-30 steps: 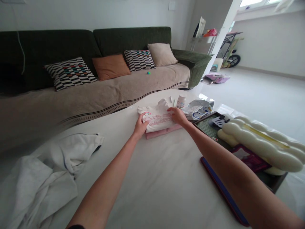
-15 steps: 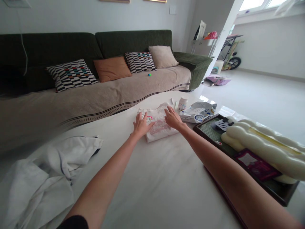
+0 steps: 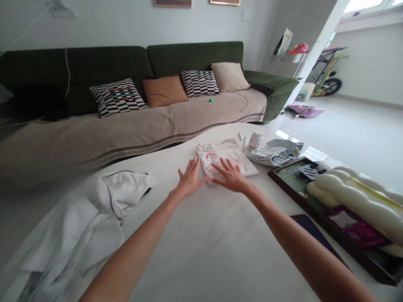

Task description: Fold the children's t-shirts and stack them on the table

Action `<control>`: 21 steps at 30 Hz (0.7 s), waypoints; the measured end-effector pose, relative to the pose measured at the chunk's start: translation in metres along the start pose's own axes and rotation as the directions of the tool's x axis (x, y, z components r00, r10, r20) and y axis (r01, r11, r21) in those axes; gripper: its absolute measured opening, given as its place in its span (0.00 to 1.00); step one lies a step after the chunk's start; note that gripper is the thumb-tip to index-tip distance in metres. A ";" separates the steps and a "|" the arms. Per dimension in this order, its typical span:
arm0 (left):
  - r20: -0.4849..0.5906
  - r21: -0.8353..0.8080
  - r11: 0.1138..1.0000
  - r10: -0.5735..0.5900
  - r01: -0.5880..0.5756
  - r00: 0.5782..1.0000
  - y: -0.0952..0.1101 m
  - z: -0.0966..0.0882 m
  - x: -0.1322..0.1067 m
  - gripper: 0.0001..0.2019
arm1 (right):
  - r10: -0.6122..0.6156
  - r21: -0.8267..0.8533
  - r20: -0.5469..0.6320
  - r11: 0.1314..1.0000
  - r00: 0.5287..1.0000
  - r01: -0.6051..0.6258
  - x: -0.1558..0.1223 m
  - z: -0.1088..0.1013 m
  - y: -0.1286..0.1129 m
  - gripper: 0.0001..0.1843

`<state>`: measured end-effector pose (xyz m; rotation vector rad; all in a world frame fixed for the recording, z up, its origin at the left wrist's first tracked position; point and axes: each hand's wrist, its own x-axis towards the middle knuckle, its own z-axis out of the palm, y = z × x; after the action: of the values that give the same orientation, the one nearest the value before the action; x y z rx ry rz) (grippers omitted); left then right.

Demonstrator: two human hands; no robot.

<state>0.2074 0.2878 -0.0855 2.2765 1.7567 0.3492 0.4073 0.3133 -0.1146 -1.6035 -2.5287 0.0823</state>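
Observation:
A folded white T-shirt (image 3: 224,152) with a small rainbow and a pinkish print lies flat on the white table (image 3: 201,243). My left hand (image 3: 189,179) is at the shirt's near left corner, fingers spread, its thumb close to the near edge. Over the printed lower part rests my right hand (image 3: 232,177), palm down with fingers apart; it hides some of the print. Neither hand grips anything. A crumpled white garment with dark trim (image 3: 94,214) lies on the table's left side.
Beyond the shirt stand a white bottle (image 3: 255,140) and a silvery plastic packet (image 3: 277,152). On the right, a dark-rimmed tray (image 3: 283,178) holds a puffy cream object (image 3: 355,186) and a magenta item (image 3: 357,228). A flat dark tablet-like object (image 3: 316,235) lies beside it. A green sofa (image 3: 195,54) stands behind.
Both hands have drawn back toward me across the shirt. The left hand has moved off its rainbow side to the near corner, uncovering more of the shirt. The view has shifted left.

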 end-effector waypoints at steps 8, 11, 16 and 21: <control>-0.046 -0.063 0.983 -0.176 0.173 0.983 -0.018 -0.039 -0.266 0.30 | 0.130 0.000 -0.041 0.991 0.991 -0.130 -0.018 0.007 -0.054 0.27; -0.163 0.036 0.963 -0.258 0.267 0.952 -0.047 -0.064 -0.319 0.26 | 0.135 0.078 -0.147 0.989 0.980 -0.124 -0.046 -0.007 -0.098 0.28; -0.460 0.120 0.840 -0.425 0.529 0.779 -0.123 -0.098 -0.343 0.24 | -0.115 0.203 -0.093 0.970 0.989 0.132 -0.171 -0.014 -0.183 0.23; -0.332 0.086 0.713 -0.638 0.696 0.695 -0.158 -0.110 -0.318 0.25 | -0.082 0.308 -0.102 0.945 0.991 0.110 -0.281 -0.008 -0.216 0.19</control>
<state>-0.0519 0.0238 -0.0470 1.5480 2.7326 0.3553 0.3329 -0.0337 -0.1060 -1.3304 -2.3766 0.3743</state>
